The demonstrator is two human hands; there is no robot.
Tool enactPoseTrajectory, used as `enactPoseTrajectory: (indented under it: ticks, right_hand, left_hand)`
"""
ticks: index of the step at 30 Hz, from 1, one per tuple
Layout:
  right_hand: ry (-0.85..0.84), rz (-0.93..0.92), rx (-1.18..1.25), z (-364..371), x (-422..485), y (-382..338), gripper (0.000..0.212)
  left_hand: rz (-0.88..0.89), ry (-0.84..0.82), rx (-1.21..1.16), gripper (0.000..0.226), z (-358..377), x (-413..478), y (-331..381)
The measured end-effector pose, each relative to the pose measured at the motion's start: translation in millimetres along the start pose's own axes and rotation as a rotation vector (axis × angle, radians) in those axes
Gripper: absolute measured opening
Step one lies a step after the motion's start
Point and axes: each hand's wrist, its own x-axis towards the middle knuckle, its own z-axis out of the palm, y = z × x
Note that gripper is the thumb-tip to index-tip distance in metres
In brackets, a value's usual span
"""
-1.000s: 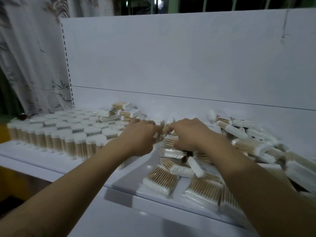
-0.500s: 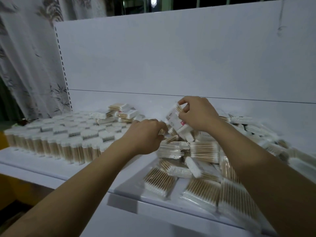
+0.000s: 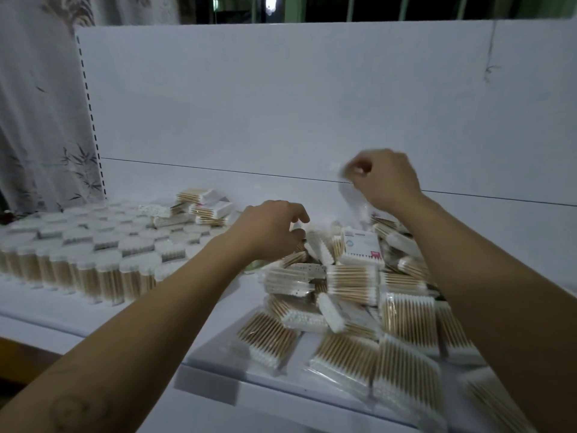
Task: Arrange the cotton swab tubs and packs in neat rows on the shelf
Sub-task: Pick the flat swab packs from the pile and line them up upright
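Round clear tubs of wooden-stick cotton swabs with white lids (image 3: 93, 260) stand in rows on the white shelf (image 3: 199, 295), at its left. The left hand (image 3: 271, 229) curls over the heap of flat plastic swab packs (image 3: 352, 285); whether it grips one I cannot tell. The right hand (image 3: 385, 179), raised above the heap, pinches a blurred clear pack (image 3: 349, 198).

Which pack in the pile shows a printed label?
The upright pack just right of the left hand; only its white label, with a red mark, faces the camera.
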Motion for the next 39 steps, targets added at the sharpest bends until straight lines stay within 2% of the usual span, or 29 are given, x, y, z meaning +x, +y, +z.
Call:
enactPoseTrajectory:
  ticks: [2,3,5,9,12,15,19,24,28,33,36,39]
  right_hand:
    - [-0.2,0.047,-0.148,7.9,-8.2,13.3,0.03]
    - [-0.23,0.043,-0.183,10.4,-13.9,17.1,0.034]
    - [-0.243,-0.037,-0.211,12.2,-23.1,16.7,0.033]
    - [-0.468,-0.192,-0.233,13.0,-41.1,-5.4,0.033]
    - [-0.523,-0.284,-0.211,20.6,-54.3,-23.7,0.026]
    - [-0.545,-0.33,-0.164,26.2,-59.5,-32.1,0.017]
    - [-0.584,-0.336,-0.226,34.3,-62.8,-27.8,0.02]
    - [-0.616,-0.352,-0.274,43.3,-66.8,-25.1,0.023]
    - [-0.605,-0.348,-0.311,45.1,-65.3,-22.5,0.022]
    - [-0.55,-0.262,-0.202,38.5,-57.3,-17.1,0.02]
    - [-0.519,-0.206,-0.063,38.8,-58.0,-13.0,0.029]
    - [-0.533,-0.205,-0.046,37.1,-60.8,-12.9,0.048]
  left_hand:
    - [-0.004,-0.031,-0.003,0.031,1.4,-0.8,-2.2]
    - [-0.003,-0.058,-0.003,0.031,1.7,-1.8,-4.5]
    - [0.001,-0.106,0.019,0.032,3.2,-3.5,-10.7]
    - [-0.023,-0.213,0.045,0.028,10.6,-3.1,-19.3]
    - [-0.049,-0.285,0.084,0.028,18.1,-0.7,-24.8]
    - [-0.04,-0.379,0.018,0.033,18.7,0.6,-28.8]
    - [-0.026,-0.438,-0.059,0.028,21.2,-1.6,-32.6]
    - [-0.078,-0.375,-0.195,0.022,29.1,-4.4,-36.2]
    - [-0.133,-0.218,-0.256,0.006,41.7,-7.6,-37.4]
    - [-0.139,-0.064,-0.284,0.007,42.1,-5.2,-30.3]
    - [-0.115,0.036,-0.212,0.011,36.1,-1.9,-31.6]
    - [-0.129,0.114,-0.232,0.015,29.4,3.1,-33.2]
